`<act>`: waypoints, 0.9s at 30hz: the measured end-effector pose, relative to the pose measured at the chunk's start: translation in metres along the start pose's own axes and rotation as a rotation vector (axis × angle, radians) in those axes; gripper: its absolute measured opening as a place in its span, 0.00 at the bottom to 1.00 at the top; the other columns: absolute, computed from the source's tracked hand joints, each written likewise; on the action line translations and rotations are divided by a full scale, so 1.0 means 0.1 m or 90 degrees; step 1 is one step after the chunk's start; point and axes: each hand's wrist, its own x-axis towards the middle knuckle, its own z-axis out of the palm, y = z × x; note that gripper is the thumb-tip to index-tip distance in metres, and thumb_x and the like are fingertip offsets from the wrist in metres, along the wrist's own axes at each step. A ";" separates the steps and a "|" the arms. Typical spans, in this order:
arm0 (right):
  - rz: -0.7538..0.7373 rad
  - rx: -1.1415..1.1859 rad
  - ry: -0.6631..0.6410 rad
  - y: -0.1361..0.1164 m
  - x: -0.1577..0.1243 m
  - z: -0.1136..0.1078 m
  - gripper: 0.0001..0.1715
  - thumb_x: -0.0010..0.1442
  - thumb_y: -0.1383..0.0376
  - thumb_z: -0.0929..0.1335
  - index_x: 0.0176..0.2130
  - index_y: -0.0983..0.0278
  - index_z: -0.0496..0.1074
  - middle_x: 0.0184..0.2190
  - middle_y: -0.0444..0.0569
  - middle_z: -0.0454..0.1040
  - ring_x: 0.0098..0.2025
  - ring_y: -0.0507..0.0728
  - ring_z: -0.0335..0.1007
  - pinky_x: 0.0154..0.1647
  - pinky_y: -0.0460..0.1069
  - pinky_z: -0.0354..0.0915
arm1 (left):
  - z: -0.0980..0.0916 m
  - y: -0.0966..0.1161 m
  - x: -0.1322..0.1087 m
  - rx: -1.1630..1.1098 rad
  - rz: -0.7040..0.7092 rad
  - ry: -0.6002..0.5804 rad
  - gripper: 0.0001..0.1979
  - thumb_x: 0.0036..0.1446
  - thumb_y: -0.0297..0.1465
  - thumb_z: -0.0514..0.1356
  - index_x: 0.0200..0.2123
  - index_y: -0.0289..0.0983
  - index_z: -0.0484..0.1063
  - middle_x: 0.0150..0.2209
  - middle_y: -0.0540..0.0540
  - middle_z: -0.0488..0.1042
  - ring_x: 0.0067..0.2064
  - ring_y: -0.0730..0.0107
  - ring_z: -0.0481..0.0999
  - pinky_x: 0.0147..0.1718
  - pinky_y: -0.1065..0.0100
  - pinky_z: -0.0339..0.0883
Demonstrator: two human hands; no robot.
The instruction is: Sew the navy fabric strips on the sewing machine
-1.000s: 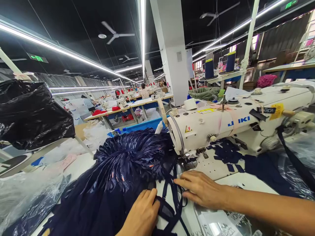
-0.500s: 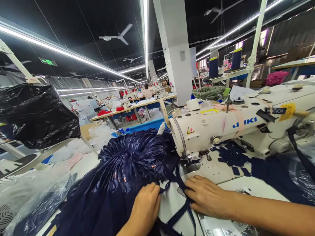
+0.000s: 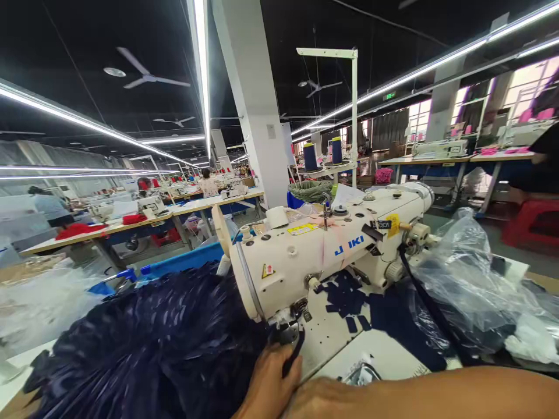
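My left hand [image 3: 273, 378] is at the needle area of a white sewing machine [image 3: 288, 262], its fingers closed on a navy fabric strip [image 3: 293, 352] that loops up beside the presser foot. Low in the view, my right hand [image 3: 321, 398] lies just right of the left one, blurred, with its fingers hidden. A large gathered heap of navy fabric [image 3: 161, 343] fills the area left of the machine. Small navy cut pieces [image 3: 345, 297] are scattered on the machine bed.
Clear plastic bags [image 3: 476, 285] lie at the right over dark fabric. Behind the machine stand thread cones [image 3: 310, 157] and a green sack [image 3: 310, 191]. White plastic [image 3: 43, 302] is at the left, near a blue cloth edge [image 3: 187, 262]. Other people sit at far tables.
The view has swung right. My left hand has moved up to the needle area with the strip. My right hand has come back beside it, lower down.
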 end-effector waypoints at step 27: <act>0.107 0.024 0.186 0.76 -0.24 0.26 0.06 0.56 0.71 0.63 0.27 0.65 0.64 0.28 0.47 0.67 0.32 0.54 0.59 0.37 0.48 0.57 | -0.23 0.01 -0.35 0.185 0.134 -0.019 0.23 0.45 0.19 0.48 0.45 0.32 0.69 0.47 0.41 0.71 0.49 0.60 0.69 0.48 0.62 0.65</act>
